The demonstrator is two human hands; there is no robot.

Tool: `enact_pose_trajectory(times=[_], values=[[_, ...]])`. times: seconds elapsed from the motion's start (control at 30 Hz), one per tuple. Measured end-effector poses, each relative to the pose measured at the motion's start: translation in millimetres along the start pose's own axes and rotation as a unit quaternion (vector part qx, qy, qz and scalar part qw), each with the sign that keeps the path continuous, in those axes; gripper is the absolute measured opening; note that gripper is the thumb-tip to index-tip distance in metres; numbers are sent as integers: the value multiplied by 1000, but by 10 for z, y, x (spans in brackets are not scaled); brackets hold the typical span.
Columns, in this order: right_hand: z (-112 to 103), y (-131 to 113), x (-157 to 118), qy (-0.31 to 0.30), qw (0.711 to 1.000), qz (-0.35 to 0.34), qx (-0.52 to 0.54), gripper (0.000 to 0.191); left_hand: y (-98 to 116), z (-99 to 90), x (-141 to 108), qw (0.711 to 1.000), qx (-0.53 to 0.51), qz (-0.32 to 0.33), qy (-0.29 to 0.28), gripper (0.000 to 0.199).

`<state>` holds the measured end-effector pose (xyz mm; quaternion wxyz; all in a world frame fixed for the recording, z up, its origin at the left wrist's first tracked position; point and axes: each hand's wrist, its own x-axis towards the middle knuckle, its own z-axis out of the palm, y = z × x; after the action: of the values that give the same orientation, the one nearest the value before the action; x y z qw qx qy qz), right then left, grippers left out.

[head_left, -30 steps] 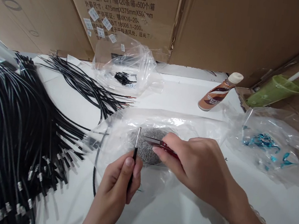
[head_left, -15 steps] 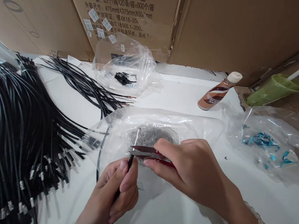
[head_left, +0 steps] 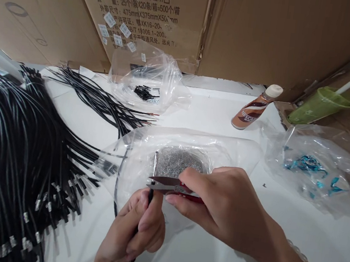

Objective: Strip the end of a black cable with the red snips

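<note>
My left hand [head_left: 141,225] is closed around a black cable [head_left: 150,196], whose thin bare tip [head_left: 155,165] points away from me above the fingers. Red-handled thread snips [head_left: 168,185] are gripped in my right hand [head_left: 223,202]. Their two blades lie across the cable just above my left thumb and fingertips, with a narrow gap between them. Behind the blades, a clear plastic bag [head_left: 230,149] lies spread out with a heap of small silvery metal pieces [head_left: 179,161] in it. My right hand partly covers the bag.
A large bundle of black cables [head_left: 22,141] fills the left side; a smaller bunch [head_left: 98,99] lies behind. Clear bags hold black pieces [head_left: 146,93] and blue scraps [head_left: 309,164]. A brown drink bottle [head_left: 252,109], a green cup [head_left: 322,106] and cardboard boxes [head_left: 255,34] stand behind.
Both hands have shifted slightly toward me and the snips now sit a little lower. The cable stands more upright, and the blades look nearly as far apart as before.
</note>
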<state>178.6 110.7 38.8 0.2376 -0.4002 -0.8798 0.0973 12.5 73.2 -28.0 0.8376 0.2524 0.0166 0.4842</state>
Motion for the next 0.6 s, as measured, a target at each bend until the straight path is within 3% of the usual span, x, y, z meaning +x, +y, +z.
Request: enact_pose_trajectory(times=[0.37,0.6], values=[[5,-9,-5,0,1000,7,-6,42,24,14,8,999,-27,-36,8,43],[-12,-6,-6,-39,999,27,-1,43,-1,-9,-4,999,-7,-36,18,44]])
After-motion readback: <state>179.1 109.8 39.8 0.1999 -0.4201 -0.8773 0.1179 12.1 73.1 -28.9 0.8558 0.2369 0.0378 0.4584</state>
